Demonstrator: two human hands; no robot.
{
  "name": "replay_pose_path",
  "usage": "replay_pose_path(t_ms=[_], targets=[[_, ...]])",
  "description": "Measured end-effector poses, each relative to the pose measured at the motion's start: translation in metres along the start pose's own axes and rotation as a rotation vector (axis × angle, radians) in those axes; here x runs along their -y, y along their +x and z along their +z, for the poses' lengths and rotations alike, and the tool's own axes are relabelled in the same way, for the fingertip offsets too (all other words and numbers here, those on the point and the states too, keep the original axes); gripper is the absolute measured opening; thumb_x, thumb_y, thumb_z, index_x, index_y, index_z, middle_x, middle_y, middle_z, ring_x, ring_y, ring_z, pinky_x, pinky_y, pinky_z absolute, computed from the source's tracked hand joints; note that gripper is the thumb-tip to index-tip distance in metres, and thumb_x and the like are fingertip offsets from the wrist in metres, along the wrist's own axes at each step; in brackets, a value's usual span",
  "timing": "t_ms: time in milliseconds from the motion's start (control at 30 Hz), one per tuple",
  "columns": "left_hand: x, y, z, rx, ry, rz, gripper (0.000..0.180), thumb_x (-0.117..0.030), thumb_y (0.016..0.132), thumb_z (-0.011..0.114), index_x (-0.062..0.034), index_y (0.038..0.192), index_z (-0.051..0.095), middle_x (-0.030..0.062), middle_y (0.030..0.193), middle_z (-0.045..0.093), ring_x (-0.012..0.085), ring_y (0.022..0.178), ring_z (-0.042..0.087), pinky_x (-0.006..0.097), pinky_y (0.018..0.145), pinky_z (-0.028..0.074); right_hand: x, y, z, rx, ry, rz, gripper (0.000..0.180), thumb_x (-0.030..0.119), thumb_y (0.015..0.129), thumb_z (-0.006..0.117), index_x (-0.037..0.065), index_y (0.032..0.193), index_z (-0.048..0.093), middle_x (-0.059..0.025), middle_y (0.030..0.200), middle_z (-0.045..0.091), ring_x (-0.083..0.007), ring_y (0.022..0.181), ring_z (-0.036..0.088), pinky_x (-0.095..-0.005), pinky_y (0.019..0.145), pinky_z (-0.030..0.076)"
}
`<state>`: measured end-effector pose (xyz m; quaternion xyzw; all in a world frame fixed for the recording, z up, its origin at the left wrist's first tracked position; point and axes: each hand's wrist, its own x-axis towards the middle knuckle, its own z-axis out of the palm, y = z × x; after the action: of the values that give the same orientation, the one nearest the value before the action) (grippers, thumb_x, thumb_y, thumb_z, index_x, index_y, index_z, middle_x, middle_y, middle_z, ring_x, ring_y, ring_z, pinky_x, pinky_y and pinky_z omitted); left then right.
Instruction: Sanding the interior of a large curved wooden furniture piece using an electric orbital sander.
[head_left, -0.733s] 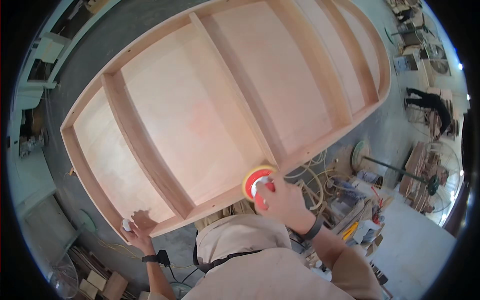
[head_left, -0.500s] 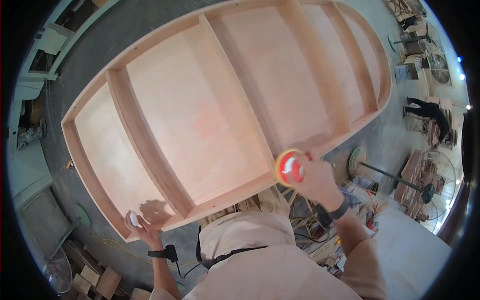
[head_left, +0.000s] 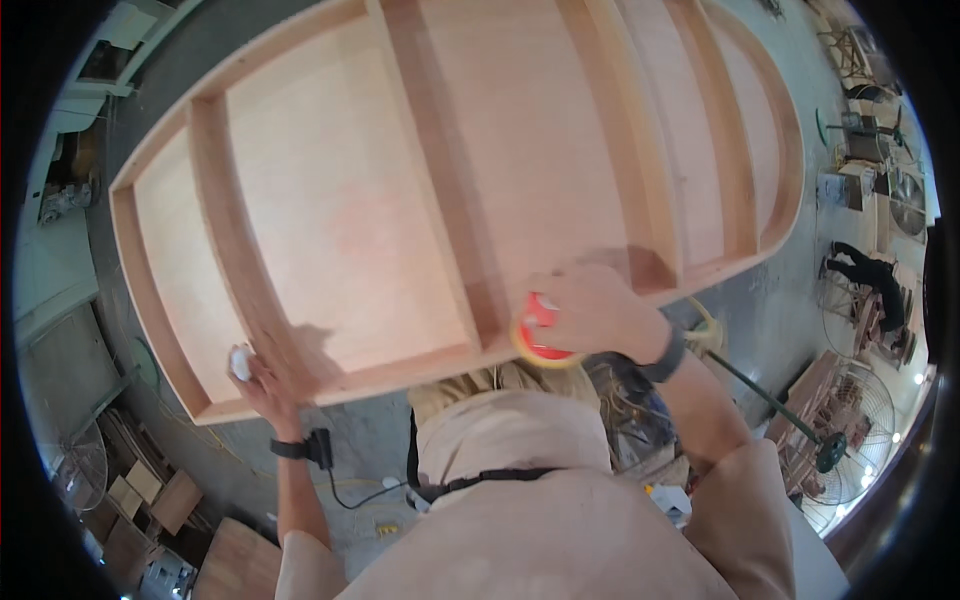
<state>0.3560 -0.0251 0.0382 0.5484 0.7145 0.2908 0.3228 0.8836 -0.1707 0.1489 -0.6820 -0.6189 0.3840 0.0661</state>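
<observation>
In the middle lies a large pale wooden frame (head_left: 455,240) with a flat panel, a curved rim and several crosswise ribs. My right hand (head_left: 595,318) is closed round a round red object with a yellow rim (head_left: 540,335), over the frame's near rim, just right of a rib's end. It is blurred, so its kind is unclear. At the frame's near left, my left hand (head_left: 265,390) pinches a small white rounded object (head_left: 241,363) close to the leftmost rib. I cannot make out what the white object is.
On the right stand a green-based fan (head_left: 835,450) and stacked boards (head_left: 805,400). A person in dark clothes (head_left: 872,285) bends over farther right. Wooden offcuts (head_left: 150,495) lie at lower left. A cable (head_left: 365,495) runs from my left wrist.
The view has shifted, with the frame now higher and farther left in it. Along the frame, my right hand has moved right past the rib's end. My left hand has come nearer the leftmost rib.
</observation>
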Motion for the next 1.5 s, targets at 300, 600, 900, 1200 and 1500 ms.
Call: replay_pose_path(t_ms=[300, 600, 900, 1200, 1500], targets=[[0.003, 0.010, 0.010, -0.043, 0.121, 0.214, 0.029, -0.025, 0.117, 0.057, -0.0021, 0.135, 0.056, 0.0081, 0.118, 0.066, 0.0157, 0.107, 0.062, 0.032, 0.093, 0.051, -0.064, -0.014, -0.055, 0.301, -0.061, 0.218, 0.046, 0.035, 0.086, 0.073, 0.013, 0.127, 0.073, -0.0225, 0.114, 0.076, -0.0413, 0.107, 0.073, -0.0495, 0.094, 0.058], [-0.009, 0.001, 0.008, -0.128, 0.240, 0.194, 0.033, -0.033, 0.114, 0.062, -0.0010, 0.122, 0.061, 0.0075, 0.103, 0.070, 0.0157, 0.093, 0.065, 0.032, 0.081, 0.052, -0.031, -0.030, -0.013, -0.027, -0.290, 0.252, 0.049, 0.033, 0.087, 0.080, 0.010, 0.128, 0.068, -0.0191, 0.119, 0.069, -0.0413, 0.109, 0.068, -0.0495, 0.093, 0.056], [-0.012, 0.005, 0.017, -0.142, 0.216, 0.279, 0.031, -0.031, 0.115, 0.060, -0.0019, 0.125, 0.060, 0.0067, 0.101, 0.071, 0.0154, 0.091, 0.066, 0.032, 0.080, 0.053, 0.030, -0.052, 0.033, -0.165, -0.181, 0.111, 0.052, 0.030, 0.083, 0.082, 0.013, 0.130, 0.068, -0.0207, 0.117, 0.066, -0.0409, 0.081, 0.072, -0.0496, 0.073, 0.062], [-0.014, 0.006, 0.014, -0.115, 0.113, 0.288, 0.034, -0.033, 0.115, 0.060, 0.0006, 0.121, 0.062, 0.0079, 0.100, 0.071, 0.0155, 0.090, 0.066, 0.032, 0.080, 0.054, -0.097, -0.020, -0.058, 0.322, -0.181, 0.495, 0.068, 0.042, 0.091, 0.078, 0.003, 0.145, 0.063, -0.0241, 0.134, 0.069, -0.0378, 0.120, 0.070, -0.0455, 0.101, 0.055], [-0.020, 0.000, 0.018, -0.167, 0.093, 0.246, 0.035, -0.035, 0.114, 0.060, -0.0008, 0.122, 0.062, 0.0066, 0.100, 0.073, 0.0158, 0.090, 0.068, 0.034, 0.079, 0.054, 0.039, 0.051, 0.003, 0.440, 0.057, 0.223, 0.059, 0.040, 0.086, 0.075, 0.007, 0.135, 0.069, -0.0210, 0.120, 0.075, -0.0379, 0.104, 0.074, -0.0453, 0.083, 0.060]])
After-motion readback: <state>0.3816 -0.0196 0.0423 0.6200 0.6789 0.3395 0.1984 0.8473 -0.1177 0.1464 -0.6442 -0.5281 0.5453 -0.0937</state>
